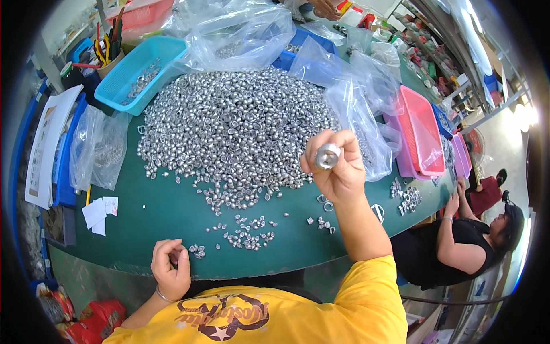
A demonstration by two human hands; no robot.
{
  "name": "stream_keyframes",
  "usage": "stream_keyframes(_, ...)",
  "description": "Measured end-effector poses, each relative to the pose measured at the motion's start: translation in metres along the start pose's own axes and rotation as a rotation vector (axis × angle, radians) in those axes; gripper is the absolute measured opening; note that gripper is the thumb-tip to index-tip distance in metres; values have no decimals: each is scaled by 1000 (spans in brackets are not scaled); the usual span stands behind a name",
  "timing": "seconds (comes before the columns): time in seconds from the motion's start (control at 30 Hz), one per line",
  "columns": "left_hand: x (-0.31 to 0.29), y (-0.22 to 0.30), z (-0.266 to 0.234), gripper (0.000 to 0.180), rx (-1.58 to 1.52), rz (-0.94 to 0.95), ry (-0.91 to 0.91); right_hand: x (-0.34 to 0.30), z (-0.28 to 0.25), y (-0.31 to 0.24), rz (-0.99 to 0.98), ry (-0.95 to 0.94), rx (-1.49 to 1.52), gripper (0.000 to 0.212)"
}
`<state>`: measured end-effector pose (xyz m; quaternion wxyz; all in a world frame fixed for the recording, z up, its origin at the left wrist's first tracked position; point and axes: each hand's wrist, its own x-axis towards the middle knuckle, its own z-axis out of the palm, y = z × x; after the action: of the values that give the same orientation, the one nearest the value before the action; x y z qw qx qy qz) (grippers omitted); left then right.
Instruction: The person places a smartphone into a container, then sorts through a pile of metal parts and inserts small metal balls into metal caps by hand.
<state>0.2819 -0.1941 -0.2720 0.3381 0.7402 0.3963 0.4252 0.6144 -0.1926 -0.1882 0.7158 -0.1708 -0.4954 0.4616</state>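
Note:
My right hand (342, 169) is raised above the table, its fingers and thumb pinching a round, shiny silver metal piece (327, 156) with a hollow facing up. Near the table's front edge, my left hand (170, 268) is closed with curled fingers; whatever may be inside them is hidden. A little group of silver metal pieces (197, 251) lies just right of it. Beyond both hands spreads a large heap of small, oval, domed silver pieces (229, 120). A smaller scatter of silver pieces (249, 234) lies between the heap and the front edge.
Clear plastic bags (235, 34) lean on the heap's far side. A light-blue basket (109, 92) stands at the far left, a pink basket (421, 132) at the right. Silver rings (409, 199) lie right of my forearm. A seated person (458, 246) works at the right edge.

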Motion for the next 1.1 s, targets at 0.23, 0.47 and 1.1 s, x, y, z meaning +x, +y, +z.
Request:
stream_keyframes(0.23, 4, 3, -1, 22, 25, 20, -8, -15, -4, 9, -16, -34, -447, 7)
stream_keyframes(0.47, 5, 1, -4, 22, 26, 9, -11, -18, -11, 19, 52, 7, -411, 7)
stream_keyframes(1.1, 4, 7, -6, 18, 9, -1, 7, 108, -78, -13, 285, 690, -288, 19)
